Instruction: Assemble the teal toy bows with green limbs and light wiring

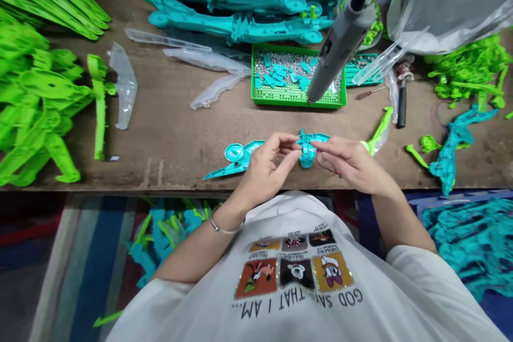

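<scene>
A long teal plastic toy body half (307, 149) lies near the table's front edge, its hollow inside facing up. My left hand (276, 163) is over its left portion, thumb and fingers closed in a pinch at the ribbed middle. My right hand (348, 159) has its fingertips closed against the right side of that middle. Thin dark and red wires (331, 168) come out under my right hand. Whether a small piece sits between my fingertips is hidden.
A green tray (256, 97) holds screws and small teal pieces. A grey power screwdriver (336, 48) hangs above it. Bright green parts (44, 91) are piled left, teal body shells (240, 26) behind. A black-handled tool (401, 104) and another teal assembly (449, 155) lie right.
</scene>
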### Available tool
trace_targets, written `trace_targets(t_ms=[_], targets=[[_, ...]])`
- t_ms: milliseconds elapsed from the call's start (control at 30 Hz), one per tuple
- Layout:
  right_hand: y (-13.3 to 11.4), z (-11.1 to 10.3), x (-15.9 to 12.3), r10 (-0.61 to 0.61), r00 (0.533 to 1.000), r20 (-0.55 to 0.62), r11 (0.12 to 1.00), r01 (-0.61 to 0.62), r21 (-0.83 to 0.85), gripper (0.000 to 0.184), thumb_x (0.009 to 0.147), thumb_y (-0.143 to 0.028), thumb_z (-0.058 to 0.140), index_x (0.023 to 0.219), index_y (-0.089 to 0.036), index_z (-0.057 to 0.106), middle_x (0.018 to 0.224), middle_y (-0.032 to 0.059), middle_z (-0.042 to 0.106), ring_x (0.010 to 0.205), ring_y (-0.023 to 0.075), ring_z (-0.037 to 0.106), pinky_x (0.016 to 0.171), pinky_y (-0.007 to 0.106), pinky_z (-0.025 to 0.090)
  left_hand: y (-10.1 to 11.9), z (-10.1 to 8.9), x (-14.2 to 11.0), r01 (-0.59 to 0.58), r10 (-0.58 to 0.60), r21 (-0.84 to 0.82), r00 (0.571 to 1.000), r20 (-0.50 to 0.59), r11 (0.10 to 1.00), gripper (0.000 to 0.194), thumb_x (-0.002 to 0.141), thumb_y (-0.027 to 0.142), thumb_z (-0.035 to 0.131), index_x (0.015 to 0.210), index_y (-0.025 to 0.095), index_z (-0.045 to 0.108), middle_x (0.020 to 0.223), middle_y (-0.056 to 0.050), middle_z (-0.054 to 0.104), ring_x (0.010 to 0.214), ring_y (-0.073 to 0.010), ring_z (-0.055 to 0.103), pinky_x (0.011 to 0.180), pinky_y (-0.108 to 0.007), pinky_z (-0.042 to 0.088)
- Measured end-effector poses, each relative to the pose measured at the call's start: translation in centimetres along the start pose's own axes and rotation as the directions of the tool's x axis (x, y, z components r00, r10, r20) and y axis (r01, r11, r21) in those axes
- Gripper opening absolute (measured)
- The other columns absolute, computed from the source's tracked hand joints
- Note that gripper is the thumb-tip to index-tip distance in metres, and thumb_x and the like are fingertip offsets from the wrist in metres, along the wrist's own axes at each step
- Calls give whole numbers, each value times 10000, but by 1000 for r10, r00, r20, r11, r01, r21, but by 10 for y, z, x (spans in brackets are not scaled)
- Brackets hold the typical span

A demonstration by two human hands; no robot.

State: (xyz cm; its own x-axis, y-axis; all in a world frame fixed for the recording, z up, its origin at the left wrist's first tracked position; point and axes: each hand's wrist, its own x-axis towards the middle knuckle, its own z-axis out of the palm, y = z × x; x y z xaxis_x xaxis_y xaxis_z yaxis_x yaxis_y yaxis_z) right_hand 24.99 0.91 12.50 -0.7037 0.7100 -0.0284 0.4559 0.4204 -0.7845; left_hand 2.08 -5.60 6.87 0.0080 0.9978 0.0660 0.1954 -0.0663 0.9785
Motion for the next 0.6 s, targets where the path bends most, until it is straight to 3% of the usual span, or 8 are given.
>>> trace_targets(t_ms=[133,300,467,600], targets=[[15,20,9,29,998,52,999,-27,-29,337,1044,-284,513,1288,-245,743,887,47,712,827,176,640,789,324,500,-10,12,0,31,-25,-104,998,55,994,318,921,313,736,1197,202,624,1059,-67,738,909,-160,721,844,-311,601],[18,22,8,100,994,53,995,-101,26,303,1003,-274,575,1236,-227,763,891,40,737,823,166,658,776,310,505,-13,11,5,-83,81,120,997,18,989,73,964,267,677,945,206,713,908,-28,744,833,-151,690,810,-302,552],[24,17,0,241,970,-8,951,-235,199,512,909,-285,699,1410,-204,627,967,33,762,704,122,653,672,259,522,-18,6,7,-120,138,234,988,-63,965,73,974,252,656,962,205,710,909,-28,737,839,-154,685,786,-291,542],[25,19,-2,244,966,-80,959,-228,169,528,891,-289,718,1403,-214,611,967,21,754,631,95,617,633,239,508,-21,7,8,-136,151,294,988,-27,946,63,977,223,641,971,203,701,909,-25,734,829,-153,679,778,-289,531]])
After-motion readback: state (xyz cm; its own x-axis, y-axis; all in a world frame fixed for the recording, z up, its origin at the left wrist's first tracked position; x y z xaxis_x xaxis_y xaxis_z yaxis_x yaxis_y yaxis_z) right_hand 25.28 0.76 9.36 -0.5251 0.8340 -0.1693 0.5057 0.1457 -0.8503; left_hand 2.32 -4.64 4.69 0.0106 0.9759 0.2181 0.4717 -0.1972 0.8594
